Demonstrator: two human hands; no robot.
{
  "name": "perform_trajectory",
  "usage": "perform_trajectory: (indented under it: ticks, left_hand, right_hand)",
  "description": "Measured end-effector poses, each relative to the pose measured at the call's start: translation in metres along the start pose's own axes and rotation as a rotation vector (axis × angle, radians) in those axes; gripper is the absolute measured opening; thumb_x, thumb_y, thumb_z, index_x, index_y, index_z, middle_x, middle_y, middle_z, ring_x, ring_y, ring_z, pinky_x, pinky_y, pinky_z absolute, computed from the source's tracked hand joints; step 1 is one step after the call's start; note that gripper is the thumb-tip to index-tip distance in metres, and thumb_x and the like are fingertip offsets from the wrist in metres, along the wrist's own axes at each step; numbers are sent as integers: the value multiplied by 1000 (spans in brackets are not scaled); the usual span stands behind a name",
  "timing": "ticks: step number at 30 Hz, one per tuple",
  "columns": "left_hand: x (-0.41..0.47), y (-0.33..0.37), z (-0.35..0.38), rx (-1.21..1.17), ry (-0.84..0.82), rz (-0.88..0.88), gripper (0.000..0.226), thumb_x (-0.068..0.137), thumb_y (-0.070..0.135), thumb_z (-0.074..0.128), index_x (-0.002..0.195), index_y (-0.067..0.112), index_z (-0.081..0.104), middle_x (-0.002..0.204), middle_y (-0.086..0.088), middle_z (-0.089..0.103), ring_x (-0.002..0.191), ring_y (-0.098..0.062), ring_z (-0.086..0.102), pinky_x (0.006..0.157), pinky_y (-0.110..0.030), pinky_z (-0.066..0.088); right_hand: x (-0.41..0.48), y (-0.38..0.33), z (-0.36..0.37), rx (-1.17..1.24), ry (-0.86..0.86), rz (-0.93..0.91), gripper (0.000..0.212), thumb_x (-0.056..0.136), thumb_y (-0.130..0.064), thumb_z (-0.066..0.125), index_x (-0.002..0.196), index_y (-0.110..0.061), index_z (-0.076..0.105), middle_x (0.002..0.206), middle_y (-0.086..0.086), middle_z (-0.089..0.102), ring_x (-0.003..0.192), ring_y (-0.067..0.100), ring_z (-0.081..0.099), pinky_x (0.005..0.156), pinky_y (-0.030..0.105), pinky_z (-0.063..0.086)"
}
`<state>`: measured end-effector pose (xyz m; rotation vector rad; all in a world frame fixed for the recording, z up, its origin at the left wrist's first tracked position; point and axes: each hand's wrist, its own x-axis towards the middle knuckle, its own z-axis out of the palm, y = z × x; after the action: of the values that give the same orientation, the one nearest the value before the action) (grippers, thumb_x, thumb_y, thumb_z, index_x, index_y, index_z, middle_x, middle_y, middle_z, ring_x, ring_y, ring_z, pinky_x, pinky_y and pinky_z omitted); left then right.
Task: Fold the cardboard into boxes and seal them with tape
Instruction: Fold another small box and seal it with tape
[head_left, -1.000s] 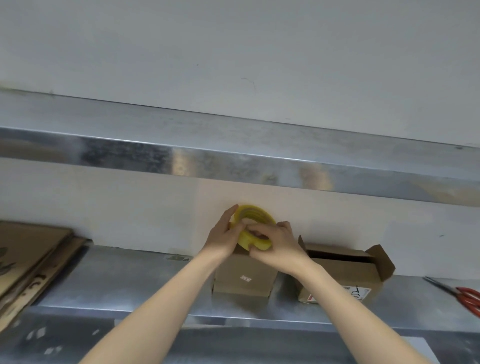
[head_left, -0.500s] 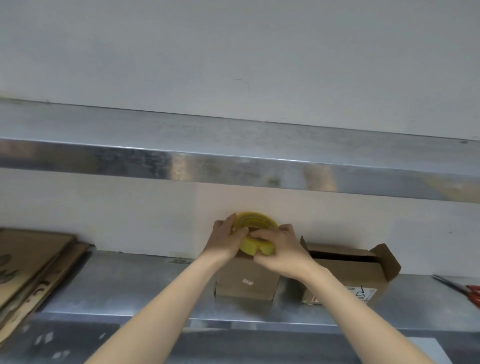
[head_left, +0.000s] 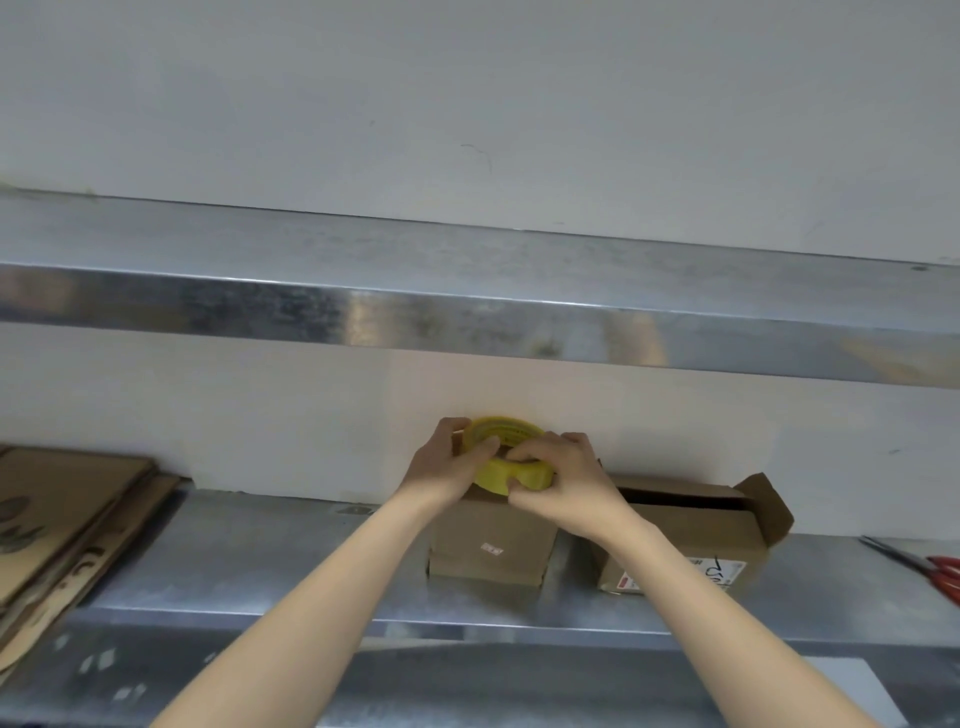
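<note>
A small brown cardboard box (head_left: 488, 540) stands on the steel shelf (head_left: 270, 561) against the white wall. On its top lies a yellow tape roll (head_left: 506, 457), tilted toward me. My left hand (head_left: 447, 467) grips the roll's left side, thumb over its rim. My right hand (head_left: 561, 483) grips the roll's right side, with fingertips pinched at its front edge. The box's top is hidden under the roll and both hands.
A second cardboard box (head_left: 691, 535) with open flaps sits just right of the first. Red-handled scissors (head_left: 930, 569) lie at the shelf's far right. Flat cardboard sheets (head_left: 57, 514) are stacked at the left. A steel upper shelf (head_left: 467, 317) overhangs the work area.
The tape roll has come down from upright above the box to lie tilted on the box's top. Both hands lowered with it and kept their hold.
</note>
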<state>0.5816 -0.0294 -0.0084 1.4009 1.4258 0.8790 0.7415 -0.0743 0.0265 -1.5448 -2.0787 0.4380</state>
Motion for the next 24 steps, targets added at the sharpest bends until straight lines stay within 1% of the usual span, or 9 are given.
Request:
perform_trajectory:
  ticks: [2,4,8,10,12,15,18,22,24]
  left_hand:
    - [-1,-1,-1,-25,-3,9,50,88,41,65,131,24,47,124,0,61,110,-19,60,97,-36,49]
    - [-3,-2,-1,0,-6,20,49,89,38,65,131,23,47,123,-1,61,111,-19,60,97,-35,49]
    - [-4,-2,-2,24,-3,49,44,90,30,64,129,20,47,120,-1,61,110,-20,59,95,-34,49]
    - [-4,-2,-4,4,-2,60,35,92,31,63,122,19,49,116,-1,62,106,-18,60,91,-33,50]
    - [-4,0,-4,-36,29,60,19,98,33,53,110,19,50,113,-2,62,100,-16,61,82,-29,51]
    - [-4,4,-1,-54,71,43,18,103,30,39,105,15,48,111,-8,62,100,-24,61,77,-31,50]
    - [-6,8,1,-97,43,45,17,103,24,40,107,10,49,108,-10,63,99,-26,62,79,-34,52]
    - [-6,7,-3,-137,67,78,16,104,21,40,93,11,44,89,-5,56,85,-20,55,68,-24,44]
    - [-3,2,-6,-138,77,81,16,103,21,41,91,11,44,90,-7,55,87,-22,56,78,-31,47]
  right_hand:
    - [2,4,4,-14,-30,21,34,63,-43,50,85,-25,69,84,-7,69,82,11,50,88,13,27]
    - [5,9,11,-61,-56,39,33,60,-54,46,84,-38,62,83,-15,66,91,14,52,87,6,24]
    - [6,13,17,-108,-102,13,45,57,-55,43,94,-37,63,89,-14,67,99,14,52,96,18,24]
    - [4,12,13,-106,-119,9,42,63,-48,49,101,-37,62,94,-16,67,103,13,50,99,19,22]
    - [4,8,12,-122,-114,8,34,70,-45,56,102,-37,60,94,-17,68,98,9,51,101,22,22]
    - [9,-8,17,-222,-55,-8,19,78,-41,58,93,-29,58,87,-10,68,89,14,58,93,29,25]
    - [13,-24,25,-206,2,28,16,82,-41,57,85,-25,55,85,-5,67,88,20,61,90,31,33]
    - [11,-24,30,-129,7,77,19,80,-38,57,84,-21,51,88,0,65,87,26,59,70,31,36]
    - [8,-16,28,-57,-11,60,20,75,-38,54,86,-22,50,87,1,65,85,28,58,66,32,38]
